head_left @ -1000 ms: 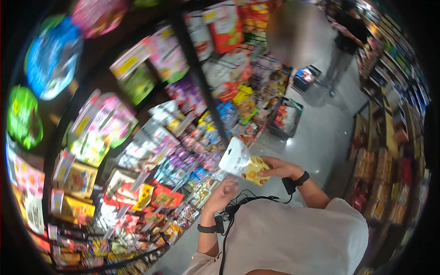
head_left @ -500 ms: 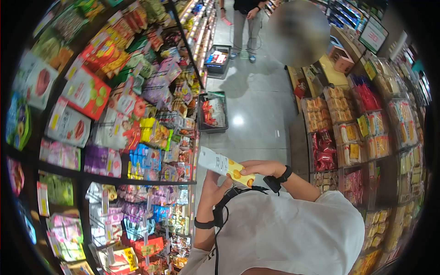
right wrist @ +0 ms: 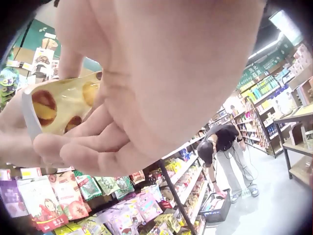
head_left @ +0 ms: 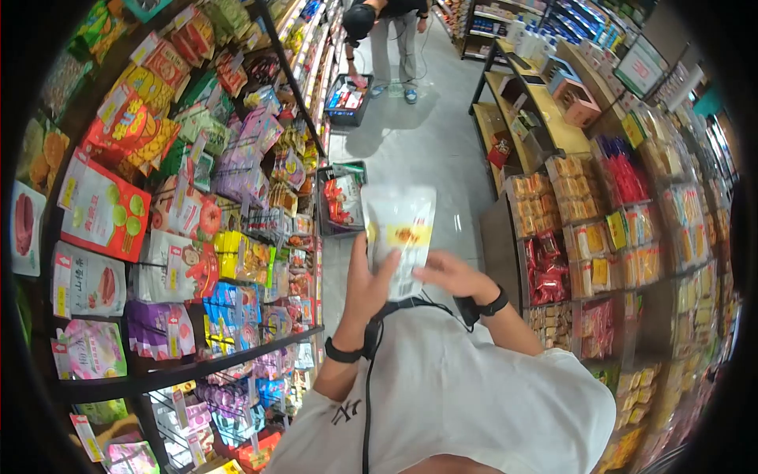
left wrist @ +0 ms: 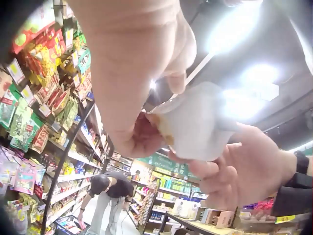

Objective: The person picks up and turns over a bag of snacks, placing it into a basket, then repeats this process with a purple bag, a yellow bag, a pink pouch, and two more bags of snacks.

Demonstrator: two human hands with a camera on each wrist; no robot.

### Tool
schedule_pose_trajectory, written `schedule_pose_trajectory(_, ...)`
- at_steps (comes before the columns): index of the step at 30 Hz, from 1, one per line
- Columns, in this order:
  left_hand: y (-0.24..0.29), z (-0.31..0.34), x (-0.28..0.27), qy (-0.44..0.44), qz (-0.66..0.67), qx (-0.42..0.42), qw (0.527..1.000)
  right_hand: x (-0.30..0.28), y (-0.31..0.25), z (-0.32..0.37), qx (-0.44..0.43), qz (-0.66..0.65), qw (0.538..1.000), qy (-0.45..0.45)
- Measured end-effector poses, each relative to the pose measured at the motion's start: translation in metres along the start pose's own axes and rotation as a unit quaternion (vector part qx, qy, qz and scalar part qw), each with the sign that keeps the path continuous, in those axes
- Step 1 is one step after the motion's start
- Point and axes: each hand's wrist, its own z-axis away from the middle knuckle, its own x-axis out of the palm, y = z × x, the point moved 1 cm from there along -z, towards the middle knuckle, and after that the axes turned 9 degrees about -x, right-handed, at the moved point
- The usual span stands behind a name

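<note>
In front of the chest, both hands grip a white and yellow snack pouch [head_left: 401,217]. Its printed panel, with a food picture and small text, faces up toward the head camera. My left hand [head_left: 363,286] holds the left edge, thumb across the front and the other fingers behind. At the lower right edge, my right hand [head_left: 454,276] pinches the pouch. The right wrist view shows the other side of the pouch [right wrist: 61,105], pale yellow with round brown and yellow pictures, and the right fingers [right wrist: 105,142] curled against it.
A rack of hanging snack bags [head_left: 103,209] runs along the left. Packaged baked goods fill shelves [head_left: 553,272] on the right. On the aisle floor stand a dark basket [head_left: 322,201] with packages and another basket [head_left: 359,118], over which a person [head_left: 395,39] bends.
The left hand came from apart to grip the pouch beside the right hand. The pouch turned from slanting left to nearly upright, its other face showing. The other person has bent down.
</note>
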Motion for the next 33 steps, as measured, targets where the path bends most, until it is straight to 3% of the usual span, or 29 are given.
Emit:
schedule_pose_trajectory(1, -0.001, -0.015, -0.008, -0.03, 0.056, 0.033, 0.997, -0.005, -0.014, -0.012, 0.013, 0.001, 0.999, 0.036)
schedule_pose_trajectory(5, 0.012, -0.054, -0.024, -0.064, 0.03, 0.01, 0.997, -0.041, -0.02, -0.063, 0.035, 0.006, 0.998, 0.058)
schedule_pose_trajectory(11, 0.012, -0.092, -0.026, -0.044, 0.044, 0.003, 0.998, -0.072, -0.009, -0.104, 0.027, -0.002, 0.999, 0.041)
schedule_pose_trajectory(14, 0.026, -0.112, -0.02, -0.049, -0.031, -0.017, 0.998, -0.096, 0.0, -0.116, 0.02, -0.001, 0.999, 0.046)
schedule_pose_trajectory(17, 0.039, -0.139, -0.001, -0.026, -0.11, 0.032, 0.993, -0.129, 0.007, -0.13, 0.006, -0.036, 0.998, 0.052)
schedule_pose_trajectory(24, 0.027, -0.218, 0.068, 0.01, -0.131, 0.056, 0.99, -0.235, 0.004, -0.157, -0.003, -0.027, 1.0, 0.009)
schedule_pose_trajectory(33, 0.034, -0.287, 0.141, -0.036, -0.123, 0.002, 0.992, -0.344, 0.004, -0.152, 0.003, -0.015, 1.0, 0.014)
